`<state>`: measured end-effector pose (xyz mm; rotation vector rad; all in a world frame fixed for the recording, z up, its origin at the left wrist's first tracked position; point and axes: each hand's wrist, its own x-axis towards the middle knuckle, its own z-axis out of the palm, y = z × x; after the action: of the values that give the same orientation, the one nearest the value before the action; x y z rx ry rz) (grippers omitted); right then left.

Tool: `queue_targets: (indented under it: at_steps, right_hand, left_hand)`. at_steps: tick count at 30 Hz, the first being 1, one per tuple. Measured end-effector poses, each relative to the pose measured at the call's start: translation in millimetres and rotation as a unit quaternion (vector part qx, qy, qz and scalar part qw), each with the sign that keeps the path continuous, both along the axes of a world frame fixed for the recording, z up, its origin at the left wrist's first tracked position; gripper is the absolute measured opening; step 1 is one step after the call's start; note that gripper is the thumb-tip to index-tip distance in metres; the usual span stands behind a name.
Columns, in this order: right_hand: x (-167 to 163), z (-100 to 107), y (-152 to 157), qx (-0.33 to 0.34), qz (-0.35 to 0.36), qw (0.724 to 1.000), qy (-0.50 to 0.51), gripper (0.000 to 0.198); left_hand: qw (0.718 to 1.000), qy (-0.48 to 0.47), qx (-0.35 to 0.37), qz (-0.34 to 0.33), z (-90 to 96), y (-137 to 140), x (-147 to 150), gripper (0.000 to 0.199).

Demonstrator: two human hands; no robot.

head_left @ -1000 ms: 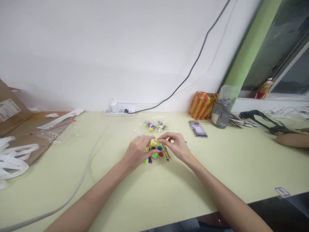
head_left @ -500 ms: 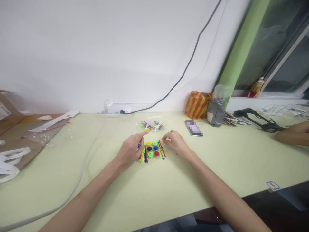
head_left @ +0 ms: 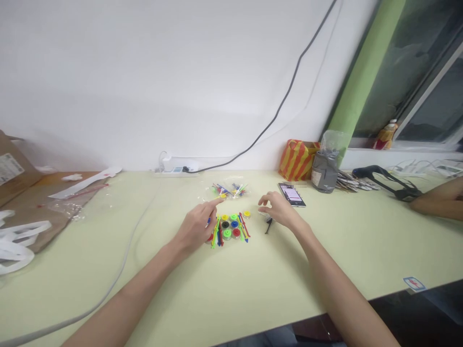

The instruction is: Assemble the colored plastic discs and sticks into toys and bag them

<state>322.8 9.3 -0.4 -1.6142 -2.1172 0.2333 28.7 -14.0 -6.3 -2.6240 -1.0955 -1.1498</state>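
My left hand (head_left: 198, 222) rests by the left side of a group of small coloured pieces, index finger stretched forward. Its fingertip is close to a yellow piece (head_left: 223, 196); whether they touch I cannot tell. Clear discs with coloured tops, among them a black-topped disc (head_left: 225, 224) and a red-topped disc (head_left: 236, 233), sit between upright rows of plastic arrows (head_left: 244, 227). A yellow-topped disc (head_left: 247, 214) stands at the upper right of the group. My right hand (head_left: 277, 208) hovers with curved, parted fingers over a black arrow (head_left: 268, 226) and a clear piece partly hidden beneath.
Behind the group lies a clear bag of coloured sticks (head_left: 237, 189). A phone (head_left: 291, 194), a striped bag (head_left: 298, 160) and a grey bag (head_left: 324, 168) stand farther right. A grey cable (head_left: 125, 258) crosses the left; another person's arm (head_left: 439, 201) rests at right.
My right hand has moved right, off the yellow-topped disc, which now shows fully, to the black arrow. My left hand stays in place. The view has shifted slightly.
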Motion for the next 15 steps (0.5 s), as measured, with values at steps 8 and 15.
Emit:
queue_targets:
  at_steps: [8,15]
  right_hand:
    - [19,-2,-3,-0.085,-0.008,0.996,0.009,0.019]
    - [33,-4,-6,-0.112,0.012,0.993,0.043,0.024]
  left_hand:
    - [1.0,0.01,0.015,-0.008,1.1,-2,0,0.034]
    - [1.0,0.013,0.018,-0.02,2.9,-5,3,0.034]
